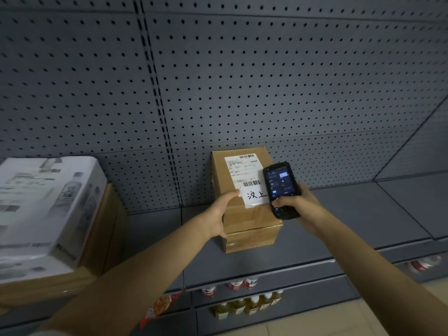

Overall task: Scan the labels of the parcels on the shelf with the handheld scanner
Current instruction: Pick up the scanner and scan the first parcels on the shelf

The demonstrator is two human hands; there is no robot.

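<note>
Fine print on the parcel label (243, 171) too small to read. Label's right edge hidden behind the scanner (281, 189). Scanner screen text illegible. White box (46, 209) at left blurred and cut by the frame edge. Bottles (244, 304) on lower shelves partly hidden, labels unreadable.

1. we see bare shelf (351, 214) to the right of the brown parcel (244, 209), reaching to the side wall; a hand could pass there.
2. between the parcel and the white box (46, 214) on the left lies an open strip of shelf, crossed by the left forearm.
3. the pegboard back wall (242, 81) closes off the rear, just behind the parcel.
4. the left hand (218, 214) covers the parcel's left side; the right hand (294, 202) with the scanner (281, 187) blocks its right top edge.
5. above the parcel the space stands open.
6. bottles (247, 304) fill the lower shelves.
</note>
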